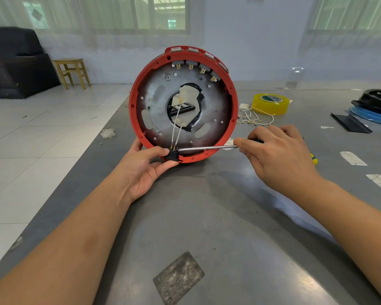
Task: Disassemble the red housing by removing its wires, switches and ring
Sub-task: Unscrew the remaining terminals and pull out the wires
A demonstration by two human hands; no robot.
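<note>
The round red housing (pixel 233 106) stands on edge on the grey table, its open side facing me, with a grey metal plate inside. Several grey switches (pixel 204 68) with brass terminals line its upper rim. A black switch (pixel 173 155) sits in the bottom rim, and two white wires (pixel 176 128) run up from it to the centre hole. My left hand (pixel 144 167) grips the bottom rim, thumb pressing on the black switch. My right hand (pixel 277 153) holds a screwdriver (pixel 207 148) whose metal tip touches the black switch.
Removed white wires with brass terminals (pixel 256 118) lie behind the housing beside a yellow tape roll (pixel 271 104). Black and blue parts (pixel 374 106) lie at the far right. The table (pixel 207 216) edge runs diagonally at the left; a wooden stool (pixel 72 72) stands beyond.
</note>
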